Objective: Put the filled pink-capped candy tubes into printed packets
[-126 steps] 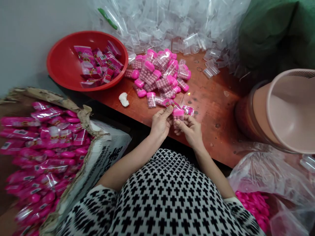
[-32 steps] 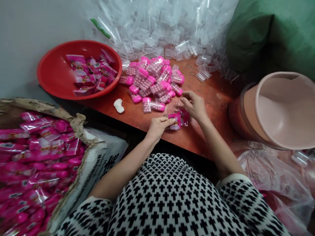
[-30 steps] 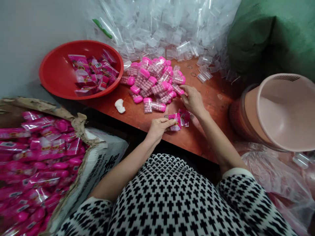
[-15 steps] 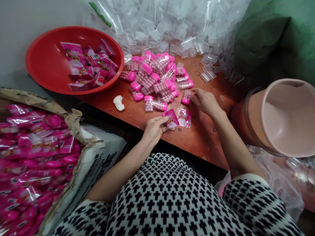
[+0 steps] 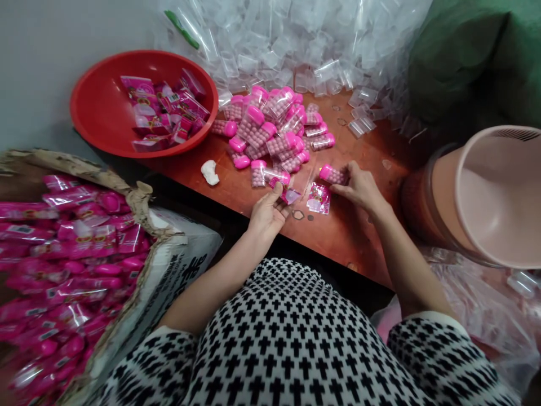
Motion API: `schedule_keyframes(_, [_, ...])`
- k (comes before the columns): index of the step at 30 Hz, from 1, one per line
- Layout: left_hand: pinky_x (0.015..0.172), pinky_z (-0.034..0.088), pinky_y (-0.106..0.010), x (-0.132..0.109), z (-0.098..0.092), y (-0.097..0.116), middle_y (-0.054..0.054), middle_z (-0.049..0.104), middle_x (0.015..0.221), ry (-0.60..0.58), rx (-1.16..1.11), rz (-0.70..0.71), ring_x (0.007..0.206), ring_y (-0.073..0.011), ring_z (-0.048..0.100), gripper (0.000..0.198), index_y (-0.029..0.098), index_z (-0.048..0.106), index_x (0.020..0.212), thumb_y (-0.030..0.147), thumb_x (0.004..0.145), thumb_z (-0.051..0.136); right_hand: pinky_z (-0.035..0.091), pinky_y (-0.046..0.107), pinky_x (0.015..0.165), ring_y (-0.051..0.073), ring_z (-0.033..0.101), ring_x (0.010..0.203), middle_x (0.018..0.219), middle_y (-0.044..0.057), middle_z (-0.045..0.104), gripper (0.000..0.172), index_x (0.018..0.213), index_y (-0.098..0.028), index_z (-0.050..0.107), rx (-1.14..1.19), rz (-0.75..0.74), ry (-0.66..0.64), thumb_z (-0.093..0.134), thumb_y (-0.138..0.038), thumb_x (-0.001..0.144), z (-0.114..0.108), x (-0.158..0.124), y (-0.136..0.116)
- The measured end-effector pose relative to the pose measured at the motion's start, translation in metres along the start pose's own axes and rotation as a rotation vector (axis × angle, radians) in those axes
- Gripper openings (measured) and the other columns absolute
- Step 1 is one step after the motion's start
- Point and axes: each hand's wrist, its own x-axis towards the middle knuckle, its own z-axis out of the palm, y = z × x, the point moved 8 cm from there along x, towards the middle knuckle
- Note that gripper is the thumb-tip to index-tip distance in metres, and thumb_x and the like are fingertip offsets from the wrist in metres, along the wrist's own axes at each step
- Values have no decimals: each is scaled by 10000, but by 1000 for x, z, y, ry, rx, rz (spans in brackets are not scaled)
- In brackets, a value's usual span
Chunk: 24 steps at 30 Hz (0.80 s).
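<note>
My left hand pinches a small pink printed sleeve between thumb and fingers, just over the table's front edge. The sleeve is tilted and seen partly edge-on. In my right hand is a clear bottle of pale pink beads, lying on its side with its pink cap toward the left. Below this bottle, a flat pink printed sleeve lies on the table. Behind both hands rises a heap of similar pink-capped bottles.
A red basin with pink printed sleeves stands at the back left. An open carton of wrapped pink bottles is at the left. Empty clear tubes pile up behind. Pale pink buckets stand right. A white lump lies near the edge.
My right hand has taken hold of the bottle and turned it on its side. The sleeve in my left hand has tipped from face-up to nearly edge-on. The view has shifted slightly.
</note>
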Motion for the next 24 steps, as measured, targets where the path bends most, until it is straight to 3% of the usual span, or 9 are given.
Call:
schedule_keyframes(3, [738,575,-254,0,2,-2,-2,698,722,8,-33,-3,676,-108,675,169,154,610,749,202,781,769,412,257,534,151,545,578,666,-43,607,409,869,-228,519,629,152,74,779,-471,667,16,-44,-13])
schedule_keyframes(7, [798,571,-276,-2,5,-5,-2,688,718,2,-65,1,685,-105,670,130,148,619,767,198,826,723,398,234,497,122,527,528,642,-62,627,411,848,-244,511,940,227,62,815,-431,645,48,-87,-48])
schedule_keyframes(13, [778,557,-246,-6,13,-7,8,683,714,-61,-51,26,680,-94,660,151,152,605,776,194,804,748,444,258,554,137,592,571,707,-55,673,386,918,-253,515,840,238,154,785,-407,689,67,-99,-56])
schedule_keyframes(19, [704,535,-223,-14,19,0,13,676,706,-157,76,135,634,-92,648,257,158,594,754,265,715,825,423,288,543,154,563,536,685,-41,645,380,924,-265,517,709,210,186,785,-404,692,62,-100,-62])
schedule_keyframes(24, [714,532,-240,-21,31,7,22,685,722,-290,142,209,651,-106,662,365,161,617,817,267,598,889,434,303,575,176,595,573,715,-12,654,431,939,-250,492,610,209,244,754,-507,714,57,-98,-64])
